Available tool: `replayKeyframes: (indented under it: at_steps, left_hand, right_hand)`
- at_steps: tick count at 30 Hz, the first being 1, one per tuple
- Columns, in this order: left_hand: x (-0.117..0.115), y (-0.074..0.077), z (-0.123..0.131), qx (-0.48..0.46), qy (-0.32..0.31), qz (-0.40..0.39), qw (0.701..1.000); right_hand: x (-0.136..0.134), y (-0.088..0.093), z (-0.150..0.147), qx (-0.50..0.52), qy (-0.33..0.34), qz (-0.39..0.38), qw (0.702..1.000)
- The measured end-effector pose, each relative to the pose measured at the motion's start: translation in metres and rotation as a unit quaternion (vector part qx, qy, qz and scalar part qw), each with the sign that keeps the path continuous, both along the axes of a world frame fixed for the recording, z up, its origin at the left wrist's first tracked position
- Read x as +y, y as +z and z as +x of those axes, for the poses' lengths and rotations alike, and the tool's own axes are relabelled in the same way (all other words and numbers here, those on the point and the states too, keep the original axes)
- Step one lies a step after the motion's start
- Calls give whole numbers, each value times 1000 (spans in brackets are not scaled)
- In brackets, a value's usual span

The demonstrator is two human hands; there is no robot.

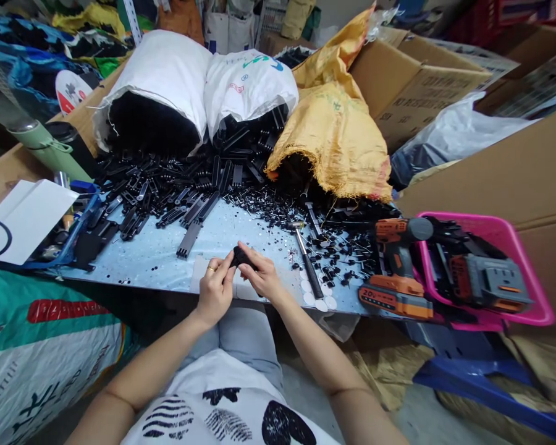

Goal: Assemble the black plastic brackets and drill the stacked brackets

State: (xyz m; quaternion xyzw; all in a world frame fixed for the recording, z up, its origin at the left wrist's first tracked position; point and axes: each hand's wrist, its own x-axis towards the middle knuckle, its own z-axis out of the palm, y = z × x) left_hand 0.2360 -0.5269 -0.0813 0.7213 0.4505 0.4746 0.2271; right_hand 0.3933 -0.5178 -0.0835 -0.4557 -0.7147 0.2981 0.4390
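Close to the table's front edge, my left hand [215, 287] and my right hand [263, 275] meet around a small black piece [239, 256]. Fingers of both hands are closed on it, and they hide much of its shape, so its kind cannot be made out. A flat black plastic part [189, 238] lies just beyond my left hand. To the right of my right hand rests a hammer [308, 262] with a dark handle. White round discs [322, 305] lie under and around the handle's end.
White sacks [162, 80] and a yellow sack [338, 136] spill black parts [167, 179] across the light blue table [134, 259]. At right, a cordless drill [398, 266] stands beside a pink basket [537, 296]. A blue tray [76, 238] of tools sits left, near a green bottle [50, 151].
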Motion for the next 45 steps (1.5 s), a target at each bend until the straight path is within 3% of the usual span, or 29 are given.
replayKeyframes:
  at_steps: [3,10,25,31,36,38,40,42,44,45]
  left_hand:
    - [-3,-1,13,-48,58,46,996]
    - [7,-1,12,-76,45,55,995]
    - [63,10,-23,-34,-180,69,981]
    - [57,4,-19,-52,-130,57,989]
    - [58,-1,-21,-30,-169,18,985]
    - [51,-13,-19,-27,-127,-35,991]
    - [36,-30,-15,-23,-40,-119,992]
    - [20,-45,-14,23,38,-170,984]
    - [8,-53,-16,130,49,-142,980]
    - [6,-54,-17,195,20,-104,975]
  right_hand:
    - [-5,-4,-16,3,-41,37,998]
    - [-8,-4,-31,-2,-95,60,994]
    - [-1,-13,-46,22,-164,63,984]
    - [0,-22,-51,54,-176,36,982]
    - [-3,-31,-51,54,-165,16,985]
    - [-1,-35,-44,11,-134,-12,991]
    - [7,-36,-28,-93,-79,-46,991]
    - [24,-34,2,-218,-54,-76,972]
    - [47,-28,45,-307,-110,-102,940]
    - [60,-24,70,-331,-173,-119,920]
